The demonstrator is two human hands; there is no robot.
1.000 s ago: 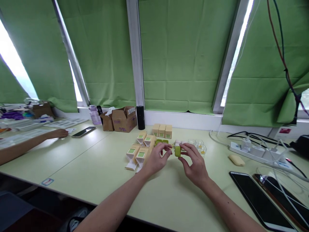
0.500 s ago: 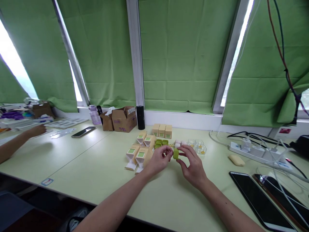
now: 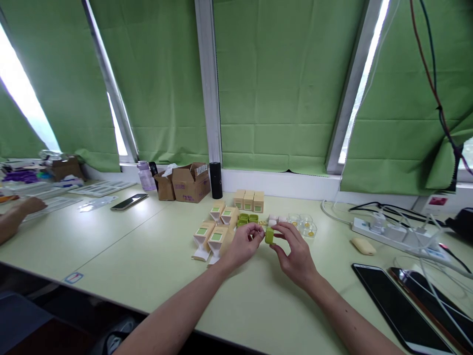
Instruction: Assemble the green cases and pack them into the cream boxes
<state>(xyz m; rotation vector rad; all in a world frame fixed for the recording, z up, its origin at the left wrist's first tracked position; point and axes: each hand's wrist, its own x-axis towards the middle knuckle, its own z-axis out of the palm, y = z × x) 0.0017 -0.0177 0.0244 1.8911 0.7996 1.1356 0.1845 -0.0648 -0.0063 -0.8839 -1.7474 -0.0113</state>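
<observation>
Both my hands meet over the middle of the pale green table (image 3: pixel 121 246). My right hand (image 3: pixel 295 254) pinches a small green case (image 3: pixel 269 235) between thumb and fingers. My left hand (image 3: pixel 242 242) is curled, its fingertips touching the left side of the same case. Just behind lie two more green cases (image 3: pixel 247 218), small white pieces (image 3: pixel 276 219) and clear round dishes with yellow centres (image 3: pixel 305 224). Opened tan cartons with green labels (image 3: pixel 212 236) lie left of my left hand, and three closed tan boxes (image 3: pixel 248 199) stand behind.
Two phones (image 3: pixel 399 308) lie at the right front, beside a power strip (image 3: pixel 399 234) with cables. Brown cardboard boxes (image 3: pixel 186 182), a black cylinder (image 3: pixel 215 180) and a bottle (image 3: pixel 146 176) stand by the window sill. Another person's hand (image 3: pixel 22 209) rests at far left near trays.
My hands drew the green case slightly nearer and lower, and my left fingers closed onto it. The other person's hand at the left pulled back towards the table's left edge.
</observation>
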